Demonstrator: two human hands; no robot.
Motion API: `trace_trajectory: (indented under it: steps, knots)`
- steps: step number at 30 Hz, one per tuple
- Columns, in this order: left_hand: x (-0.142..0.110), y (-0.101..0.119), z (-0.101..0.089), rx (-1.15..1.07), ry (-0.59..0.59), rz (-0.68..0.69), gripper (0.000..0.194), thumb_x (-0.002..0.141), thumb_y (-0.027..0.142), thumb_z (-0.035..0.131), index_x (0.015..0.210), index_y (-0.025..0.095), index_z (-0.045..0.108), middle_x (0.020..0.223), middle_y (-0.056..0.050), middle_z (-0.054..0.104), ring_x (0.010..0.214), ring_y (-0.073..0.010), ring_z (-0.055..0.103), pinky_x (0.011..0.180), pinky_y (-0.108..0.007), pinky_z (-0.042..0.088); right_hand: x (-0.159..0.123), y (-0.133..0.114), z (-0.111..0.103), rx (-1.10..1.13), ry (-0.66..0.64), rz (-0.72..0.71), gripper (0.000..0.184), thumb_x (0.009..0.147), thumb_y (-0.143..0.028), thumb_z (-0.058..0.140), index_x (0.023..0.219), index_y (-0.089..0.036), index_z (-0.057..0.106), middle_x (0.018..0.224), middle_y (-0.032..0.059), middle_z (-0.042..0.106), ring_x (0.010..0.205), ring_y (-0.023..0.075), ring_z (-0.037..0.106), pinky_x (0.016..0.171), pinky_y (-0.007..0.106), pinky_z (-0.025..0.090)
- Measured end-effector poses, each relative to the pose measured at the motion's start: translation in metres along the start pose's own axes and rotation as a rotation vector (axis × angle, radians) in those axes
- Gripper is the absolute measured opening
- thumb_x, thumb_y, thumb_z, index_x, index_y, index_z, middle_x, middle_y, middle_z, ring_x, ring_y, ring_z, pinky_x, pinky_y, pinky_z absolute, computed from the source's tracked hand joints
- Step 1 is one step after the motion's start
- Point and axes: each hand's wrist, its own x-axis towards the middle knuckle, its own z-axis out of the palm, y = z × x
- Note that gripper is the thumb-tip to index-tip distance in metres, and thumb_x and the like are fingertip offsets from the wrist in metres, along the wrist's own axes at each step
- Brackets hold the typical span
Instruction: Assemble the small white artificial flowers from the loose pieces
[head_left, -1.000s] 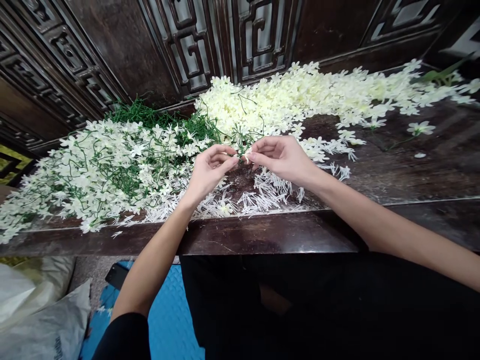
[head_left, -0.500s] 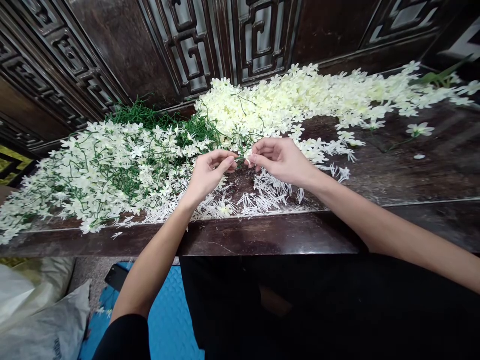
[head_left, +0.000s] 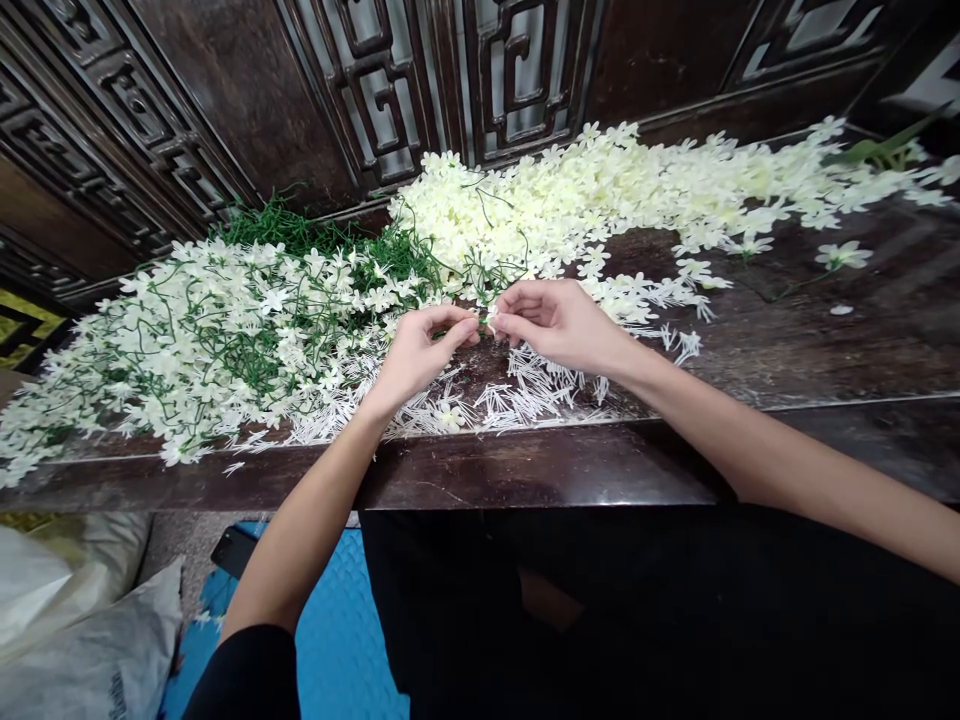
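Note:
My left hand and my right hand meet fingertip to fingertip over the middle of a dark wooden table. Both pinch a small white artificial flower on a thin green stem between them. Under the hands lies a scatter of small white plastic stamen pieces. A heap of white flowers on green stems lies to the left. A pile of loose cream flower heads spreads behind and to the right.
A carved dark wooden screen stands behind the table. Bare green stems lie at the back left. White sacks and a blue mat are on the floor at lower left. A few single flowers lie at the right.
Both hands have stayed together at the same spot, with only small finger shifts on the flower and stem.

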Motion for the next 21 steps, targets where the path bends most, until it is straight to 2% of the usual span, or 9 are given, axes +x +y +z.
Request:
trace_trajectory:
  steps: [4,9,16,21]
  knots:
    - [-0.0008,0.0027,0.0023,-0.036,-0.012,-0.002,0.012,0.087,0.021,0.062,0.086,0.015,0.072,0.081,-0.005,0.075,0.073,-0.0118,0.068,0.072,-0.025,0.056,-0.0005,0.0002,0.0007,-0.021,-0.004,-0.018,0.008,0.087,-0.026,0.063,0.087,-0.019,0.066,0.087,0.0077,0.070,0.076,0.0172,0.066,0.076,0.042,0.057]
    - [-0.0017,0.0042,0.0045,-0.066,-0.013,0.027,0.009,0.086,0.016,0.062,0.083,0.016,0.071,0.083,-0.005,0.075,0.074,-0.0117,0.070,0.073,-0.025,0.058,-0.0011,0.0030,0.0012,-0.063,-0.011,-0.038,0.012,0.089,-0.029,0.060,0.088,-0.018,0.066,0.080,0.0075,0.067,0.066,0.0163,0.060,0.062,0.039,0.053]
    - [-0.0032,0.0015,0.0046,-0.030,0.008,0.093,0.009,0.085,0.016,0.063,0.081,0.017,0.071,0.079,-0.004,0.074,0.071,-0.0114,0.069,0.070,-0.025,0.057,-0.0006,0.0051,0.0009,-0.113,-0.022,-0.126,0.015,0.089,-0.030,0.057,0.086,-0.017,0.063,0.074,0.0059,0.063,0.059,0.0146,0.053,0.051,0.035,0.046]
    - [-0.0037,0.0021,0.0048,-0.003,0.015,0.105,0.010,0.086,0.016,0.062,0.080,0.018,0.070,0.076,-0.003,0.073,0.069,-0.0114,0.067,0.067,-0.026,0.055,-0.0005,0.0070,0.0011,-0.126,-0.019,-0.173,0.015,0.088,-0.030,0.056,0.086,-0.016,0.063,0.074,0.0065,0.064,0.059,0.0148,0.054,0.051,0.035,0.047]
